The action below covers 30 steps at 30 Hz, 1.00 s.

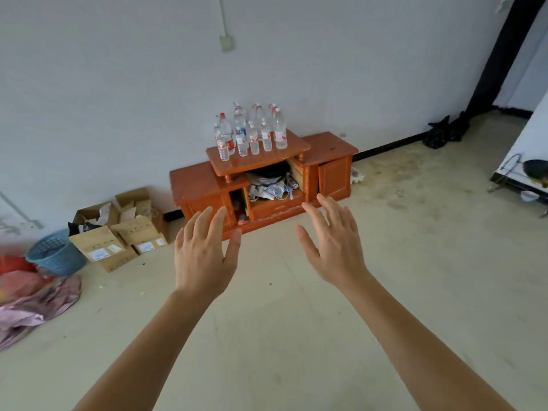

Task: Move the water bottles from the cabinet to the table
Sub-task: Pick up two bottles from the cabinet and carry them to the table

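Several clear water bottles (252, 132) with red-and-white labels stand upright on the raised top shelf of a low orange-brown wooden cabinet (195, 180) against the white wall. Both my arms reach forward over the floor, well short of the cabinet. My left hand (204, 253) is empty, palm down, fingers spread. My right hand (332, 244) is also empty with fingers apart. Neither hand touches anything. The table is partly visible at the right edge as a white surface (533, 137).
The cabinet's middle compartment (272, 185) is stuffed with clutter. Cardboard boxes (118, 229), a blue basket (55, 253) and cloth and bags (35, 301) lie on the floor at left. Black bags (444, 132) sit by the far wall. Bare floor stretches between me and the cabinet.
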Available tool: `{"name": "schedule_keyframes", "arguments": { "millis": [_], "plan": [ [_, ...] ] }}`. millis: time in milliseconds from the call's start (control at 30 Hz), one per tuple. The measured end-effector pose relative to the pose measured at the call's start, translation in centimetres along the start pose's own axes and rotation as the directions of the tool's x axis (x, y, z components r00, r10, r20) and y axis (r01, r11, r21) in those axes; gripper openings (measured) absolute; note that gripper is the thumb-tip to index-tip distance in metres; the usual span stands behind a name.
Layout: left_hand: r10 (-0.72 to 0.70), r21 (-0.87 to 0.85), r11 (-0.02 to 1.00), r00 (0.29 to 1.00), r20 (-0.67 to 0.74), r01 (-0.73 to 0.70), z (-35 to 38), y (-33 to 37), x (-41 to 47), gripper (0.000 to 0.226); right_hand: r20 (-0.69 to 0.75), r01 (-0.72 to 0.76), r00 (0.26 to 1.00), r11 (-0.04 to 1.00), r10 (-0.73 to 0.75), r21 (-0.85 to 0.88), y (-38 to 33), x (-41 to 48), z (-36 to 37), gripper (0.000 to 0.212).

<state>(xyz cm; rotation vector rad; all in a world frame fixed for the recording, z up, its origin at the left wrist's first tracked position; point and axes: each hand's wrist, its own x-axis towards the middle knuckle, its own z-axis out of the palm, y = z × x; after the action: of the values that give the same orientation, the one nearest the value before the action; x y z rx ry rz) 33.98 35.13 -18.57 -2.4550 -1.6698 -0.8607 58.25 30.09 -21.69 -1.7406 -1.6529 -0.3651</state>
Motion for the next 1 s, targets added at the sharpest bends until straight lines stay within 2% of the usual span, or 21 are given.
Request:
{"name": "schedule_keyframes", "arguments": {
  "millis": [67, 200, 400, 500, 633, 800, 1000],
  "plan": [
    [-0.061, -0.003, 0.998, 0.997, 0.041, 0.061, 3.6, -1.2, 2.9, 0.061, 0.058, 0.033, 0.998, 0.999, -0.033, 0.005, 2.1, 2.8, 4.1, 0.049],
    [-0.097, -0.005, 0.995, 0.994, 0.047, 0.097, 9.7, -3.3, 8.0, 0.062, 0.104, 0.069, 0.992, 0.998, -0.068, -0.01, 5.7, 7.3, 10.9, 0.049],
    [-0.167, -0.074, 0.983, 0.986, 0.004, 0.167, 18.5, -4.8, 26.3, 0.066, 0.155, 0.162, 0.976, 0.985, -0.151, -0.057, 13.2, 25.2, 20.2, 0.049],
    [-0.116, -0.063, 0.991, 0.992, -0.038, 0.114, 20.7, -4.0, 34.7, 0.063, 0.094, 0.146, 0.986, 0.987, -0.139, -0.073, 16.5, 32.9, 21.9, 0.052],
    [-0.088, -0.063, 0.994, 0.996, 0.001, 0.088, 25.3, -2.7, 45.0, 0.056, 0.056, 0.087, 0.995, 0.995, -0.083, -0.058, 22.4, 40.4, 25.3, 0.051],
    [-0.115, -0.05, 0.992, 0.99, 0.078, 0.119, 34.3, -2.2, 54.0, 0.057, 0.125, 0.012, 0.992, 1.0, -0.013, 0.007, 30.9, 46.1, 33.1, 0.057],
    [-0.217, -0.015, 0.974, 0.956, 0.196, 0.224, 45.6, -0.5, 65.9, 0.06, 0.242, -0.043, 0.97, 0.995, 0.019, 0.093, 40.8, 56.6, 43.5, 0.062]
  ]
}}
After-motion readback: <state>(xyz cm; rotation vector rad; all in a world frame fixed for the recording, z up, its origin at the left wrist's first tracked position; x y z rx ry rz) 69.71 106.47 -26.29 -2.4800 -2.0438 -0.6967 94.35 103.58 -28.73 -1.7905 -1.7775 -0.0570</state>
